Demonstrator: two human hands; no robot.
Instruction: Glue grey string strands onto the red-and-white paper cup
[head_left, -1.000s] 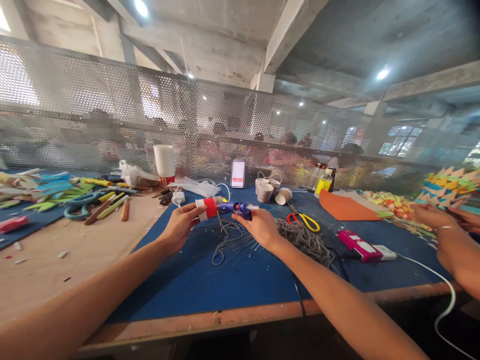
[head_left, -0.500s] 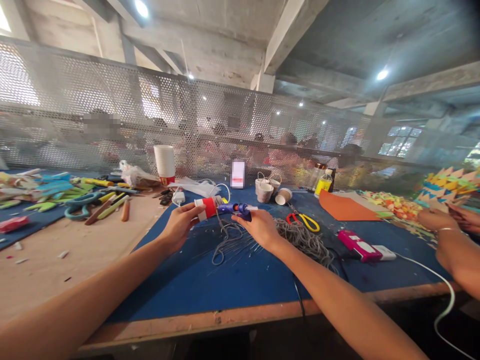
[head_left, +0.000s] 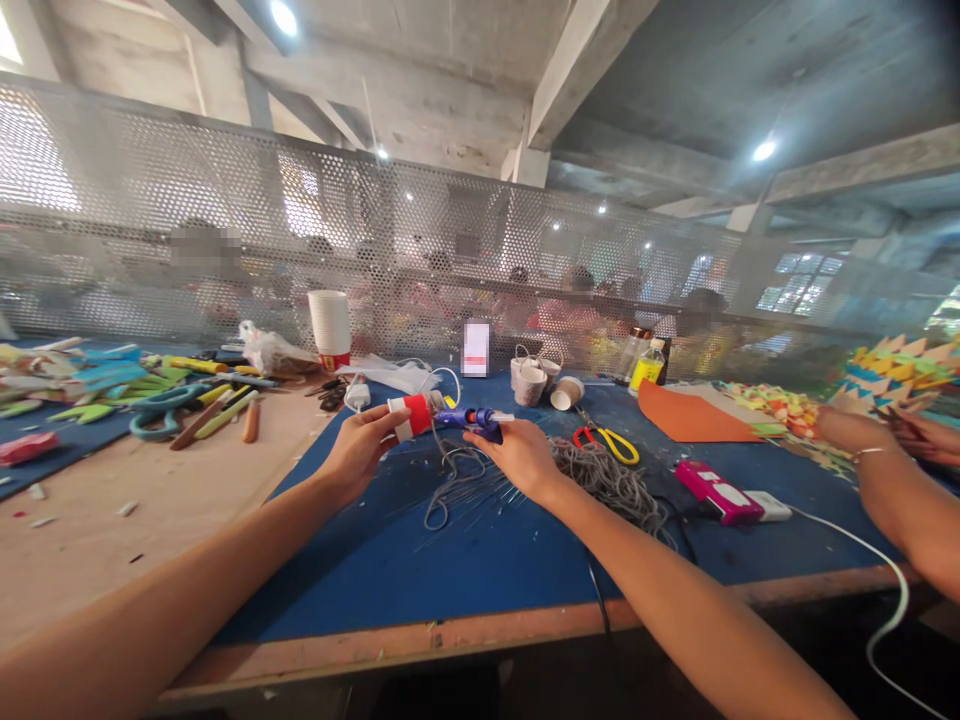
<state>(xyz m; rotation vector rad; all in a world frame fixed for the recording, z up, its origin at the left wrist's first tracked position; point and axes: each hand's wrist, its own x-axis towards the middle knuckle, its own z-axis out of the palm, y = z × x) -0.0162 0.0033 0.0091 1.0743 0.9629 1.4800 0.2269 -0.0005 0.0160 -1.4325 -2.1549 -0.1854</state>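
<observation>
My left hand [head_left: 360,450] is closed around a red and white paper cup [head_left: 415,416], which lies tilted on its side in the air over the blue mat. In my right hand [head_left: 521,455] is a blue hot glue gun [head_left: 472,418], a whitish glue stick poking from its rear. Its nozzle points left at the base end of the cup; whether it touches cannot be made out. A grey cord [head_left: 444,510] hangs in a loop below the cup. Beside my right wrist lies a heap of grey cord [head_left: 607,485].
Cord-wrapped cups [head_left: 529,380], red-and-yellow-handled scissors [head_left: 616,445], a phone [head_left: 475,347] and a pink power strip [head_left: 720,492] with a white cable are on the mat. Left are stacked paper cups [head_left: 329,325] and blue scissors [head_left: 166,408]. Another person's hands work at far right near orange paper [head_left: 694,412].
My hands, the cup and the glue gun are almost still. At the far right, the other person's near arm has shifted slightly left.
</observation>
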